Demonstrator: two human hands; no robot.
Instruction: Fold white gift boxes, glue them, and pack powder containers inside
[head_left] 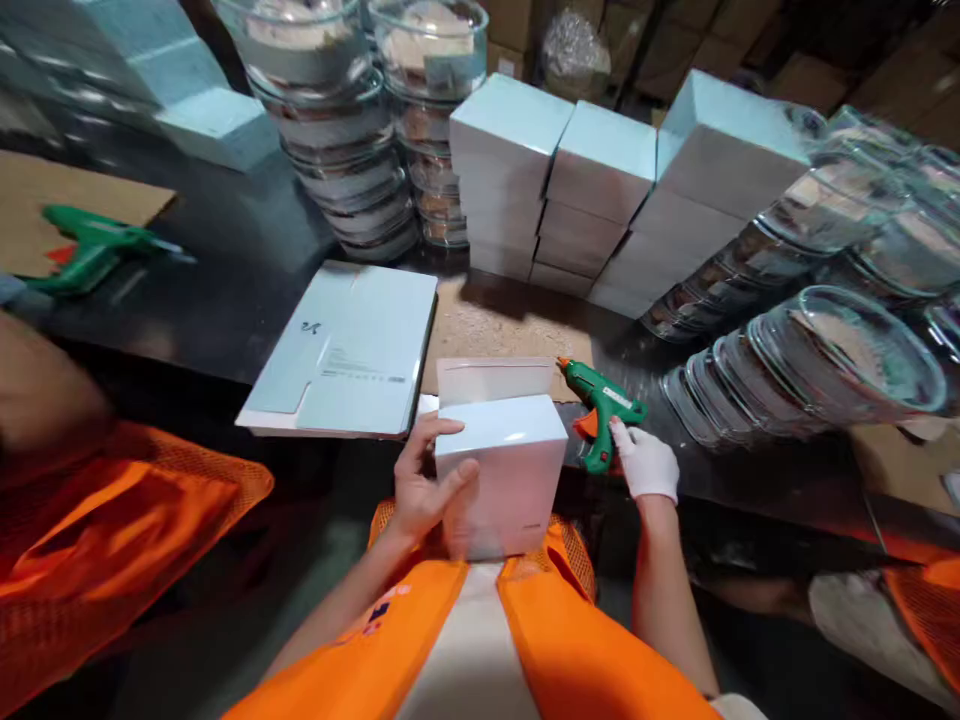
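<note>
A white box (501,490) stands close against my body, tilted, with its top flap (495,378) raised at the far side. My bare left hand (431,475) grips the box's left side, thumb on the near face and fingers over the upper edge. To the right, a green glue gun (606,410) with an orange trigger lies at the table's edge, its nozzle toward the flap. My right hand (646,462), in a white glove, touches the back of the gun's handle with outstretched fingertips; the fingers are not wrapped round it.
Flat white box blanks (345,350) lie left of a cardboard sheet (487,325). Behind stand stacked white boxes (600,165) and piles of clear round containers (341,140), with more containers (810,360) leaning at right. Another glue gun (97,245) lies left, near a person's orange vest (112,530).
</note>
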